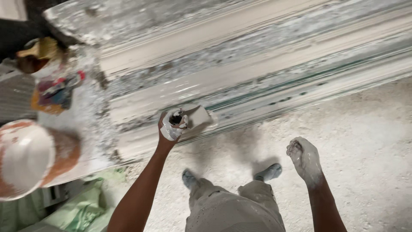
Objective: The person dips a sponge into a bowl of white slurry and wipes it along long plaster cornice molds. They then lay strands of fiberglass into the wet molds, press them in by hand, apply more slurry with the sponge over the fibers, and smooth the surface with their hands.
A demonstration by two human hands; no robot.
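Left hand: your left hand (172,126), caked in white plaster, sits left of centre in the frame with the fingers clenched around the handle of a flat scraper blade (198,117).
Scraper blade: it lies flat against the front lower band of the long plaster moulding (240,64), just right of your fist, touching the wet surface.
Right hand: your right hand (305,160) hangs free at the lower right, well apart from the moulding, fingers curled into a loose fist and coated in plaster; nothing shows in its grip.
Moulding: it runs from the upper left of the frame out past the right edge, stepped in long ridges and grooves.
Done so far: by my reading, the bands nearest the blade look smooth and glossy, so shaping there seems well along.
Left to do: the upper ridges and the stretch to the right show grey, rough, patchy streaks, so I judge a good deal of smoothing remains.
Bench end: at the left, a round orange bowl (30,157) with a white inside sits on the plaster-splashed bench top (88,116), with a crumpled coloured bag (53,92) above it.
Floor: your feet stand on the dusty white floor (365,129) at bottom centre, a green sack (81,208) lower left.
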